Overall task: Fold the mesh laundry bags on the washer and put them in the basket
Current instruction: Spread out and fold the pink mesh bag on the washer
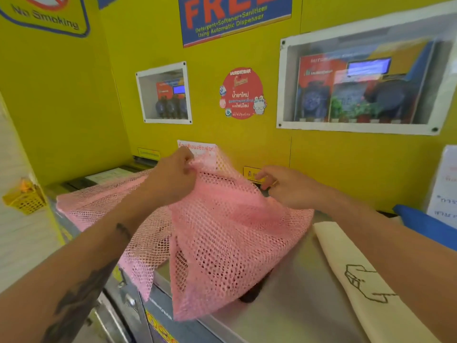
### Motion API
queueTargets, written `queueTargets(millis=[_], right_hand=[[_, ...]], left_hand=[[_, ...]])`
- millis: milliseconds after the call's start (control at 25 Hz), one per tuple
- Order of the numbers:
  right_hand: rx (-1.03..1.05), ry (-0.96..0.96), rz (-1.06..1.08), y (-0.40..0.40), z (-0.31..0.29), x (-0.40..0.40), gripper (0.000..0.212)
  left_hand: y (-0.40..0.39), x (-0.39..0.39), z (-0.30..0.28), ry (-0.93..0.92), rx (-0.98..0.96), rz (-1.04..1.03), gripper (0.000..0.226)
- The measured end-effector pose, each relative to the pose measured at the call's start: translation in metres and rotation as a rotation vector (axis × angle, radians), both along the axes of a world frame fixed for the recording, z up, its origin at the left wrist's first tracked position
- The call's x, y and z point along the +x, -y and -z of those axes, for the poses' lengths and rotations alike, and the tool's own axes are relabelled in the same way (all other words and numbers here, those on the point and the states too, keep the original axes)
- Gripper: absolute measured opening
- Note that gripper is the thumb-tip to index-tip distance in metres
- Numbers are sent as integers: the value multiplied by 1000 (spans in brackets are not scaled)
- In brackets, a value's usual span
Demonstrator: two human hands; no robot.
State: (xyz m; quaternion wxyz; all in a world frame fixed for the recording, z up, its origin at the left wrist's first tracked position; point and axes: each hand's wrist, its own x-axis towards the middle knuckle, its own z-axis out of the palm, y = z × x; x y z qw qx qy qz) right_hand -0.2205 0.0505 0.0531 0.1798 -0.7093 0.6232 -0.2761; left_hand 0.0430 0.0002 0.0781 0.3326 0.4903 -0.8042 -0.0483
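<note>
Mesh bag (pixel 222 231) pinched by left hand (pixel 173 177) – right hand (pixel 284 186) loose; cream cloth (pixel 346 268) beside on washer (pixel 284 305).

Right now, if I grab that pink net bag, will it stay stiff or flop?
Probably flop: the pink mesh bag sags in folds from where the left hand pinches it. It likely feels light, being mostly holes. It drapes over the washer edge, so it shouldn't roll.
</note>
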Motion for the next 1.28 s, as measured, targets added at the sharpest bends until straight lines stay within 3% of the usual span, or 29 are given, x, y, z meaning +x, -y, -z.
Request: queueTargets(millis=[80, 280, 440, 520, 680, 720, 920, 1000, 1040, 1160, 1200, 1280], right_hand=[[130, -153, -83, 5, 12, 9, 43], [116, -281, 3, 37, 20, 49, 54], [266, -420, -21, 66, 17, 70, 74], [291, -441, 2, 82, 17, 81, 68], [67, -441, 221, 123, 10, 100, 22], [-37, -446, 289, 131, 7, 105, 15], [-610, -540, 440, 205, -40, 143, 10], [-691, -556, 461, 246, -53, 168, 19], [-638, -597, 472, 263, -53, 181, 27], [-371, -788, 443, 297, -33, 216, 56], [-348, -819, 406, 302, -23, 223, 58], [-251, -733, 308, 308, -6, 226, 51]], left_hand=[[12, 17, -9, 18, -181, -56, 18], [38, 67, -12, 60, -541, 3, 25], [68, 118, -19, 21, -670, -81, 29], [85, 146, -9, 33, -579, -42, 28], [111, 189, 23, 3, 116, 97, 28], [117, 198, 28, -24, 193, 140, 26], [181, 247, 13, -328, 112, 114, 28], [222, 267, 7, -409, -16, -42, 24], [242, 276, 10, -396, -55, -162, 25], [283, 290, 35, -29, 36, -571, 59], [288, 288, 47, 81, 48, -608, 62], [289, 274, 64, 246, 59, -464, 54]])
